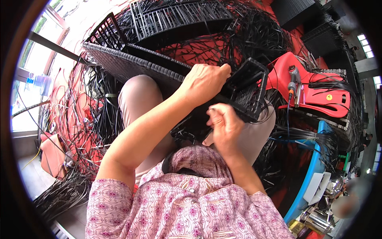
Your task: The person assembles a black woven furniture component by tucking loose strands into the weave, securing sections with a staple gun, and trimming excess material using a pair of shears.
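A black woven wicker furniture piece (131, 63) lies across my knees, its long woven side running up to the left. At its right end is an open, box-like black frame (258, 85) with thin strips inside. My left hand (205, 81) is closed in a fist above the piece, beside that end. Just below and to the right, my right hand (227, 125) is closed, thumb against curled fingers. Whatever either hand pinches is too small or hidden to make out. Loose black plastic strips (107, 111) hang and lie to the left of my knees.
Beyond my hands stands a slatted black frame (183, 20) among tangled strips on a red floor covering. At right, a red plastic chair (318, 93) carries a power tool (293, 81). A blue tub (308, 175) stands below it. A pinkish bag (53, 155) rests far left.
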`<state>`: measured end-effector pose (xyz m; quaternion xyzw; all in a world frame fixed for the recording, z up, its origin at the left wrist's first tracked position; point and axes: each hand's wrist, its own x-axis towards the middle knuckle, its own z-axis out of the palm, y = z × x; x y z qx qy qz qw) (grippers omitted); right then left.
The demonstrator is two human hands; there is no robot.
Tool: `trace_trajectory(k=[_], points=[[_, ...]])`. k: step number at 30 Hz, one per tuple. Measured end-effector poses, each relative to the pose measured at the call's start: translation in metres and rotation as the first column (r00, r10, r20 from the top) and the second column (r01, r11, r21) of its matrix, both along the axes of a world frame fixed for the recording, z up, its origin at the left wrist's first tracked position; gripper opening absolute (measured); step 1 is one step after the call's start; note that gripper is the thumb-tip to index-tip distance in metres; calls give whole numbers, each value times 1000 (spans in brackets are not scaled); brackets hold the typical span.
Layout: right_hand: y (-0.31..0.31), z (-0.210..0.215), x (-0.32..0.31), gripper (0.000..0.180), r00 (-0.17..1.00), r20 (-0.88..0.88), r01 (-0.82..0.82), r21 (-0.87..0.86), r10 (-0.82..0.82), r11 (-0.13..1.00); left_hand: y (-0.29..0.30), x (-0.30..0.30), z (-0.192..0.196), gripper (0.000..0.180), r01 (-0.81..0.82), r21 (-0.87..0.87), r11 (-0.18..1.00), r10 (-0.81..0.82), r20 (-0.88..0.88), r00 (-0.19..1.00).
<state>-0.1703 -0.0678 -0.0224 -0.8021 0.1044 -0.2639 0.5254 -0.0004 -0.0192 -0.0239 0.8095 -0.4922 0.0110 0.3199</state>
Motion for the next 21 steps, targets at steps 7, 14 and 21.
trace_trajectory(k=[7, 14, 21], points=[[-78, 32, 40, 14, 972, -232, 19, -33, -26, 999, -3, 5, 2, 18, -116, -85, 990, 98, -190, 977], [-120, 8, 67, 12, 744, -587, -14, 466, 321, 885, 8, 7, 8, 12, 41, -287, 957, -139, -330, 934], [-123, -4, 72, 6, 681, -591, 18, 605, 434, 796, 14, 16, 18, 12, 408, -158, 899, -431, -478, 765]])
